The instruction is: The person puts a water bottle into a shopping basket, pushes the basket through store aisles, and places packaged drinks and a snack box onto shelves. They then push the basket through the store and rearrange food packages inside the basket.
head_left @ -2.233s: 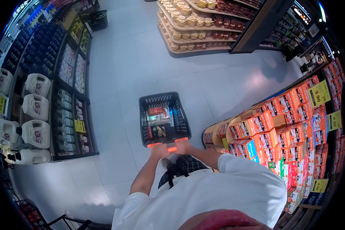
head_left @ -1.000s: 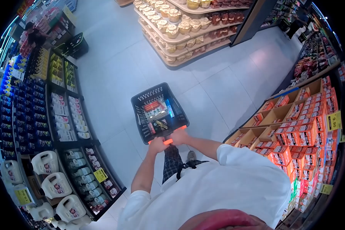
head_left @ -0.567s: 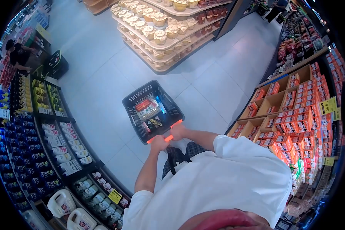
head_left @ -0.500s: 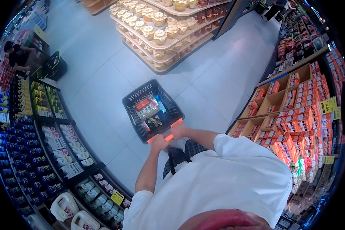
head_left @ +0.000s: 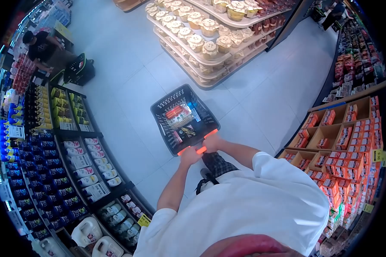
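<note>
Orange handle [head_left: 201,150] at the near end of the black basket [head_left: 172,99]. Gripped at two points, side by side: by the left hand [head_left: 190,157] around the left part, by the right hand [head_left: 212,142] around the right part, with a short bare stretch between. Both firmly curled, judging by knuckle shape; underside of the grip hidden. Nothing else visible in either.

Paired grip probably chosen for even load and control of heading. Arms [head_left: 172,188] extended forward and down, presumably to keep the basket clear of the legs [head_left: 222,165].

Position of basket: directly beyond both hands, linked to them through the handle, far end angled toward the left.

Contents lying low inside: red pack [head_left: 179,115] about the middle, blue pack [head_left: 194,111] beside it toward the right wall, dark pack [head_left: 188,131] nearest the hands. Apart from both hands. Likely laid low for stability, with perforated walls for containment.

Surroundings, well apart from the hands: jars [head_left: 209,26] beyond the basket, orange boxes [head_left: 347,167] to the right, white jugs [head_left: 86,231] to the left.
</note>
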A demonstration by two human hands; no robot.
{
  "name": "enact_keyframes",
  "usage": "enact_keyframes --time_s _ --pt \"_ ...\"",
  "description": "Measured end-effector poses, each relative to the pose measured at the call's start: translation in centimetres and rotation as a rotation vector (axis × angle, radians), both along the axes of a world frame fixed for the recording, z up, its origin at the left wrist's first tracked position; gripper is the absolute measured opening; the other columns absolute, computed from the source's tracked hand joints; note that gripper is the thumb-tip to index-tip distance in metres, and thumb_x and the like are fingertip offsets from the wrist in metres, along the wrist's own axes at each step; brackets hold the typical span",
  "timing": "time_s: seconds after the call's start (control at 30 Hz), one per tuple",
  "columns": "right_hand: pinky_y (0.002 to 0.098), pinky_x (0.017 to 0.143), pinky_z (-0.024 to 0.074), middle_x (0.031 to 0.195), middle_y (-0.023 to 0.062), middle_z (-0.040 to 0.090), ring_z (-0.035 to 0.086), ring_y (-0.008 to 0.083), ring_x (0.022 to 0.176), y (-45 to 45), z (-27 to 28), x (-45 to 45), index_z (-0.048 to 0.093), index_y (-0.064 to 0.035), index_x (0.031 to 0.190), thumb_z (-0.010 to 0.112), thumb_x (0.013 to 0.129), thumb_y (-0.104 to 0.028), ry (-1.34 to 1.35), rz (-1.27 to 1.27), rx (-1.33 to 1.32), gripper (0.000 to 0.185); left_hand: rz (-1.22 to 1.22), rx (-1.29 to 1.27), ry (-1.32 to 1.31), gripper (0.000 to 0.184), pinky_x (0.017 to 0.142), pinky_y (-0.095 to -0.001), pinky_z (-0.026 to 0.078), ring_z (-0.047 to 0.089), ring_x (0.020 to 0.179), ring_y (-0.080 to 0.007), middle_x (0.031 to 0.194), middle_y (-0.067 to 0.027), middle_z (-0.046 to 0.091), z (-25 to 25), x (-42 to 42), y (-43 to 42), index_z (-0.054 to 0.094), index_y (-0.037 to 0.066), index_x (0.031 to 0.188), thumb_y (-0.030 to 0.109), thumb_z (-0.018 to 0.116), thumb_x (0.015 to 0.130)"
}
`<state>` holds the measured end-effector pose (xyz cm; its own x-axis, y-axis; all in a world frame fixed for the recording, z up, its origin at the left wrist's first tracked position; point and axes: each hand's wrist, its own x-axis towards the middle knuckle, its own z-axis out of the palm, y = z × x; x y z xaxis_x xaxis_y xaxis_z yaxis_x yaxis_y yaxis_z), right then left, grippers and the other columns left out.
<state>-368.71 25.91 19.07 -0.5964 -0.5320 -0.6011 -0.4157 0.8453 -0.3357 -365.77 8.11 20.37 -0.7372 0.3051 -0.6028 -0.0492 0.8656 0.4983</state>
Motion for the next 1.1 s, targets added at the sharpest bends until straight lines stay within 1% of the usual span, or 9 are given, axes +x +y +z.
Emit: enact_keyframes --time_s 0.2,0.27,0.37,0.43,0.57,0.73,0.9,1.0,1.1 --pt "0.0449 0.072 0.055 0.085 0.0144 0.071 0.069 0.0328 0.081 -0.8 0.0 -6.3 0.074 -0.0114 0.086 0.062 0.076 -0.035 0.008 0.008 -0.061 0.029 -0.025 -0.05 0.013 0.041 0.084 -0.0445 0.051 0.063 0.096 -0.0351 0.098 -0.0185 0.068 -1.5 -6.2 -1.1 0.071 0.006 0.094 0.041 0.069 0.073" --pt "0.0461 0.07 0.054 0.082 0.0133 0.071 0.068 0.0335 0.078 -1.2 -0.7 -8.1 0.073 -0.0117 0.082 0.061 0.075 -0.037 0.037 0.007 -0.108 0.029 -0.012 -0.071 0.005 0.041 0.084 -0.0441 0.051 0.063 0.095 -0.0345 0.098 -0.0178 0.068 -1.8 -8.0 -1.7 0.07 0.006 0.093 0.042 0.069 0.073" --pt "0.0469 0.069 0.0538 0.081 0.0125 0.071 0.068 0.0335 0.077 -1.5 -1.2 -10.6 0.073 -0.012 0.081 0.061 0.075 -0.038 0.053 0.015 -0.143 0.03 0.018 -0.091 -0.023 0.043 0.082 -0.0433 0.052 0.065 0.094 -0.0337 0.096 -0.016 0.069 -0.3 -10.7 -2.0 0.071 0.006 0.094 0.043 0.069 0.072" --pt "0.0472 0.07 0.0541 0.081 0.0128 0.071 0.068 0.0332 0.078 -2.1 -0.7 -12.6 0.073 -0.0123 0.082 0.061 0.075 -0.039 0.067 0.013 -0.153 0.03 -0.025 -0.126 -0.01 0.044 0.082 -0.0426 0.052 0.065 0.093 -0.0329 0.097 -0.0152 0.069 0.4 -12.6 -2.2 0.07 0.007 0.096 0.044 0.067 0.073" --pt "0.0473 0.069 0.0545 0.08 0.0141 0.07 0.069 0.0336 0.078 -2.6 -0.4 -16.0 0.073 -0.0124 0.083 0.063 0.074 -0.04 0.076 0.033 -0.145 0.03 -0.072 -0.13 -0.003 0.044 0.082 -0.0426 0.052 0.066 0.092 -0.0333 0.096 -0.015 0.069 -0.9 -16.0 -3.4 0.07 0.006 0.097 0.043 0.066 0.073" --pt "0.0474 0.067 0.0547 0.079 0.0146 0.07 0.069 0.0338 0.076 -4.1 -1.7 -20.6 0.073 -0.0119 0.084 0.066 0.072 -0.038 0.101 0.028 -0.173 0.03 -0.011 -0.061 0.036 0.044 0.083 -0.0434 0.053 0.065 0.092 -0.0349 0.093 -0.0159 0.07 1.6 -20.8 -4.1 0.07 0.007 0.097 0.043 0.071 0.071" --pt "0.0472 0.066 0.0542 0.077 0.0141 0.069 0.069 0.0334 0.075 -5.8 -1.2 -25.9 0.072 -0.0119 0.083 0.066 0.071 -0.038 0.119 0.033 -0.167 0.029 -0.053 -0.104 0.031 0.044 0.083 -0.0443 0.053 0.065 0.093 -0.0352 0.095 -0.0164 0.069 0.5 -25.9 -6.3 0.07 0.007 0.097 0.042 0.07 0.072" --pt "0.0457 0.074 0.0554 0.087 0.0137 0.071 0.07 0.0318 0.084 -7.3 0.2 -29.9 0.074 -0.0116 0.089 0.066 0.072 -0.032 0.04 0.039 -0.086 0.027 -0.05 -0.075 0.072 0.04 0.082 -0.0452 0.053 0.066 0.089 -0.0358 0.093 -0.0164 0.069 1.0 -29.4 -7.2 0.07 0.006 0.094 0.04 0.067 0.073" --pt "0.0456 0.073 0.0553 0.085 0.0139 0.071 0.07 0.0324 0.083 -8.6 1.0 -33.8 0.074 -0.012 0.086 0.065 0.072 -0.031 0.05 0.066 -0.053 0.026 -0.027 -0.053 0.056 0.042 0.082 -0.045 0.053 0.065 0.091 -0.0354 0.094 -0.0181 0.069 -0.7 -33.2 -8.7 0.07 0.005 0.093 0.041 0.067 0.073"
